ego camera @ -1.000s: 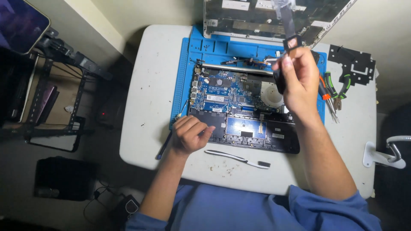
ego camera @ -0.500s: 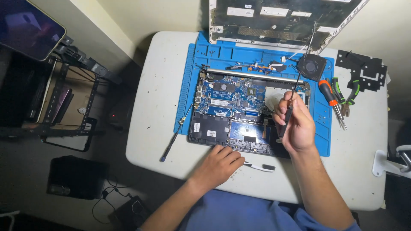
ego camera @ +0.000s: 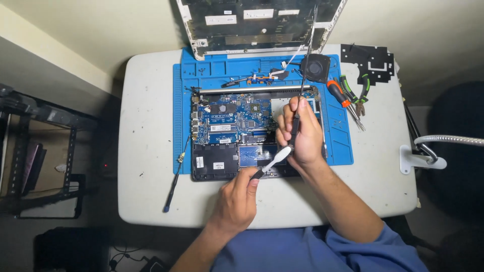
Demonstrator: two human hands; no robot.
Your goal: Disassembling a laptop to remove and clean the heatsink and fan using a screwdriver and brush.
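Note:
An opened laptop base [ego camera: 222,161] with its blue circuit board [ego camera: 232,118] lies on a blue work mat [ego camera: 338,146]. My left hand [ego camera: 237,201] grips a slim white-tipped pry tool [ego camera: 275,160] whose tip rests over the laptop's front edge. My right hand [ego camera: 301,133] is over the laptop's right side, closed on a long thin dark tool [ego camera: 305,70] that points up towards the back. A loose black fan [ego camera: 315,67] sits on the mat's far right.
The detached laptop lid [ego camera: 257,25] leans at the back of the white table [ego camera: 146,126]. A screwdriver [ego camera: 174,181] lies left of the mat. Orange screwdriver [ego camera: 337,93], green pliers [ego camera: 355,93] and black bracket [ego camera: 368,60] sit right. A lamp clamp [ego camera: 421,161] is on the right edge.
My left hand picked up the white pry tool from the table's front and brought it to the laptop. My right hand shifted left over the board with the long tool.

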